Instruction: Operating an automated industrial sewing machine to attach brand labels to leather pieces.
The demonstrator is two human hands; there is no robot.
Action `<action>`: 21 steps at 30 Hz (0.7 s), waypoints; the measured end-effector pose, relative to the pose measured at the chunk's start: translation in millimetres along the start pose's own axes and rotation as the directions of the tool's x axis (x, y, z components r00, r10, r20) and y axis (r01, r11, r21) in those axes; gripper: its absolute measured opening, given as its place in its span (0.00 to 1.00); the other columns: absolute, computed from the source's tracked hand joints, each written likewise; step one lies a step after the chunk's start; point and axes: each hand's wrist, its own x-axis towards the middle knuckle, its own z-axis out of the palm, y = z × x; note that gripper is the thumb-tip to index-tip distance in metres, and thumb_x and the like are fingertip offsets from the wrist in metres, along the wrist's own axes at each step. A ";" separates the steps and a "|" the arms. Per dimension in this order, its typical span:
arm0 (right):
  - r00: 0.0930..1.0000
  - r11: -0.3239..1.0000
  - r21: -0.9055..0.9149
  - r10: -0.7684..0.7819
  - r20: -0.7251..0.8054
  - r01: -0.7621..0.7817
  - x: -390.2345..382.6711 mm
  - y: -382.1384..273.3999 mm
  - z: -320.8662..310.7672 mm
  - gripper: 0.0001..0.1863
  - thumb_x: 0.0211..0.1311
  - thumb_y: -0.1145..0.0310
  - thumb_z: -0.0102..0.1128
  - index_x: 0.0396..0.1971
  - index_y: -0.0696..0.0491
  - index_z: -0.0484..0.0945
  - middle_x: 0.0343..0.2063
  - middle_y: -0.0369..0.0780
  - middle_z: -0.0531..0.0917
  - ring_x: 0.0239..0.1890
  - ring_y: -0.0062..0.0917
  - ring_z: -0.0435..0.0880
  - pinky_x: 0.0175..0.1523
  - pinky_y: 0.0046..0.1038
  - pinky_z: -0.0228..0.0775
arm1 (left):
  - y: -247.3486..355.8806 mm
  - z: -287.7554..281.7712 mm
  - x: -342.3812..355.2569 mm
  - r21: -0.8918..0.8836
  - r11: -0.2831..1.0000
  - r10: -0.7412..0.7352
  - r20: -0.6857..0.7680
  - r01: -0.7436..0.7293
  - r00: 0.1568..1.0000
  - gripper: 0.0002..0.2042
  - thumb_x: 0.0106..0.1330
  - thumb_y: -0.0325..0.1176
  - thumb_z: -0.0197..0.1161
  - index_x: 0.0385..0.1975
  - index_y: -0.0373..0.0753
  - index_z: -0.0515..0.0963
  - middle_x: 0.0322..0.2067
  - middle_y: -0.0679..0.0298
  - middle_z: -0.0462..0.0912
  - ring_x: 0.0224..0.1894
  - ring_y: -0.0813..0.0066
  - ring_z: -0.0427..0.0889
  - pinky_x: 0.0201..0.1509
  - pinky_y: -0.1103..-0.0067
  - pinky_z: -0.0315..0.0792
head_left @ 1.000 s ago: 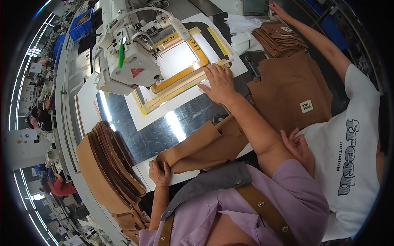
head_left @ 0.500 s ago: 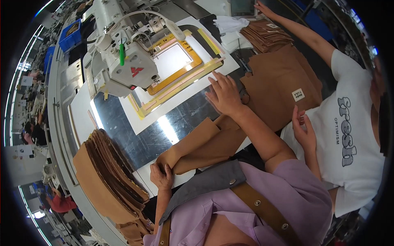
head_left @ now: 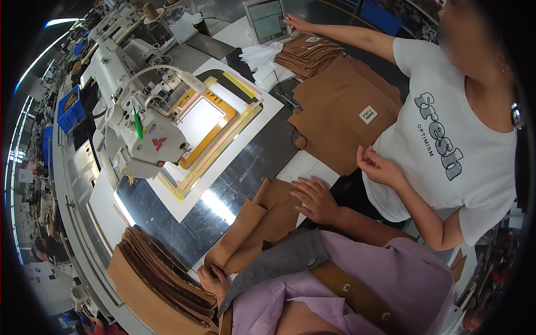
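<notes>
My left hand is closed on the lower-left end of a long folded brown piece, its fingers curled over the edge. My right hand, fingers apart, lies at the piece's right end, near a white sheet; I cannot tell whether it touches the fabric. Above them, across the metal table, stands a white sewing machine with a yellow clamp frame on a white board. Left of my left hand is a thick stack of brown pieces.
At the right a co-worker in a white T-shirt reaches toward a screen; their other hand hangs near my right hand. Brown labelled panels, folded brown pieces and white gloves lie at the back right. A blue bin stands far left.
My right hand has left the machine's frame and come down to the folded piece's right end. My left hand stays on the piece. My view has swung right, showing more of the co-worker.
</notes>
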 end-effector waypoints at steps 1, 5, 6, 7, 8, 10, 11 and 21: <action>1.000 1.000 0.000 -0.002 -0.011 0.002 1.6 5.8 1.3 0.27 0.67 0.54 0.63 0.62 0.51 0.77 0.70 0.43 0.72 0.75 0.37 0.66 0.77 0.50 0.52 | -4.0 0.6 -0.7 0.016 0.998 -0.061 -0.051 0.061 0.997 0.15 0.74 0.38 0.60 0.45 0.29 0.75 0.44 0.44 0.76 0.43 0.40 0.79 0.44 0.56 0.72; 0.998 0.999 -0.004 -0.041 -0.048 0.041 2.1 14.7 14.7 0.26 0.67 0.54 0.62 0.60 0.50 0.79 0.69 0.41 0.74 0.74 0.33 0.68 0.76 0.47 0.55 | -15.9 5.9 -3.2 0.037 0.998 -0.032 -0.300 0.046 0.953 0.15 0.79 0.37 0.53 0.46 0.27 0.74 0.52 0.42 0.74 0.55 0.42 0.74 0.56 0.53 0.67; 0.997 0.999 0.005 -0.045 -0.066 0.046 3.2 12.1 17.9 0.25 0.66 0.53 0.62 0.59 0.50 0.79 0.68 0.40 0.75 0.73 0.32 0.69 0.75 0.46 0.56 | -20.2 2.2 -7.4 -0.043 0.995 -0.098 -0.253 0.090 0.962 0.17 0.82 0.39 0.49 0.49 0.26 0.73 0.59 0.42 0.72 0.62 0.42 0.72 0.62 0.52 0.65; 0.995 0.999 0.014 -0.050 -0.085 0.051 4.3 11.2 19.3 0.25 0.66 0.53 0.62 0.58 0.50 0.80 0.68 0.40 0.75 0.72 0.32 0.71 0.74 0.45 0.58 | -22.1 3.6 -10.3 -0.039 0.995 -0.102 -0.258 0.095 0.961 0.17 0.82 0.39 0.49 0.49 0.26 0.73 0.59 0.42 0.72 0.62 0.42 0.72 0.62 0.52 0.65; 0.992 0.998 -0.025 -0.058 -0.108 0.055 4.9 12.5 18.4 0.25 0.65 0.52 0.61 0.57 0.50 0.80 0.67 0.40 0.76 0.69 0.31 0.73 0.72 0.43 0.61 | -24.0 7.9 -13.2 -0.033 0.993 -0.120 -0.314 0.115 0.942 0.18 0.82 0.40 0.49 0.51 0.26 0.73 0.62 0.41 0.70 0.64 0.41 0.71 0.65 0.53 0.65; 0.992 0.998 -0.015 -0.065 -0.109 0.064 4.9 14.8 19.8 0.25 0.65 0.51 0.61 0.57 0.50 0.80 0.67 0.40 0.76 0.69 0.31 0.74 0.72 0.43 0.61 | -22.0 8.6 -14.3 -0.073 0.975 -0.222 -0.289 0.210 0.931 0.25 0.83 0.46 0.47 0.60 0.26 0.68 0.70 0.39 0.64 0.71 0.41 0.65 0.73 0.54 0.62; 0.992 0.998 -0.006 -0.066 -0.112 0.066 4.5 15.6 20.4 0.25 0.65 0.51 0.61 0.57 0.50 0.80 0.67 0.41 0.77 0.68 0.31 0.74 0.72 0.43 0.62 | -19.7 8.9 -14.7 -0.073 0.974 -0.226 -0.293 0.214 0.929 0.25 0.83 0.46 0.47 0.60 0.26 0.68 0.70 0.39 0.64 0.71 0.41 0.65 0.73 0.54 0.62; 0.984 0.994 -0.013 -0.109 -0.141 0.108 5.8 20.5 22.9 0.25 0.64 0.51 0.61 0.55 0.51 0.80 0.66 0.42 0.77 0.66 0.32 0.76 0.70 0.43 0.64 | -15.5 9.2 -9.0 0.155 0.934 -0.289 -0.204 0.322 0.935 0.38 0.78 0.58 0.51 0.71 0.26 0.59 0.71 0.38 0.61 0.72 0.40 0.63 0.75 0.55 0.58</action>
